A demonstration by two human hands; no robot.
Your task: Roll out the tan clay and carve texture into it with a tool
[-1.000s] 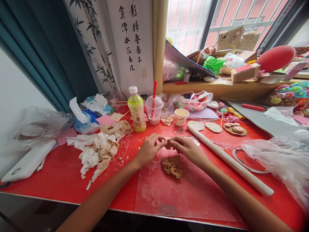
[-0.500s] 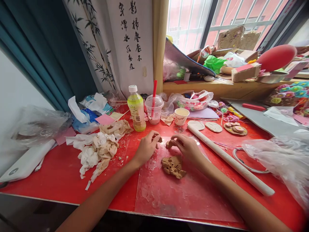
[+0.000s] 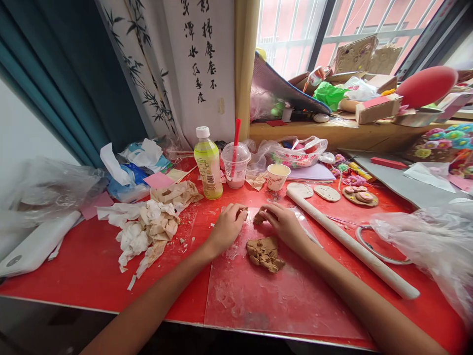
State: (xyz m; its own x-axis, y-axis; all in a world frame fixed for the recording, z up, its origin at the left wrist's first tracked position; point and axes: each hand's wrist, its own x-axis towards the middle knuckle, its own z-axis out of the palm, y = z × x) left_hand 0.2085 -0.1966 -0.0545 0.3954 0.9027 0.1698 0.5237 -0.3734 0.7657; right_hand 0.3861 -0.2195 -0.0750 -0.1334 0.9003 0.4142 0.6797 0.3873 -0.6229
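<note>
So my left hand (image 3: pixel 226 228) is curled round a tiny brown clay bit (image 3: pixel 244 213), and my right hand (image 3: pixel 283 223) is pinching another clay piece (image 3: pixel 258 217) just beside it. The big clay lump (image 3: pixel 265 253) lies on the clear plastic sheet (image 3: pixel 281 301), toward me from both sets of fingertips, closer to my right

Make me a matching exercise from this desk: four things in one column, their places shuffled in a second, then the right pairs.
Things:
1. long white rolling pin
2. green plastic drink bottle
3. flat brown clay lump
4. crumpled white and tan paper

Places:
A. on the clear sheet, just near side of both hands
B. right of the right hand
C. left of the left hand
D. beside the cup with the red straw

Pairs: 1-B, 2-D, 3-A, 4-C
</note>
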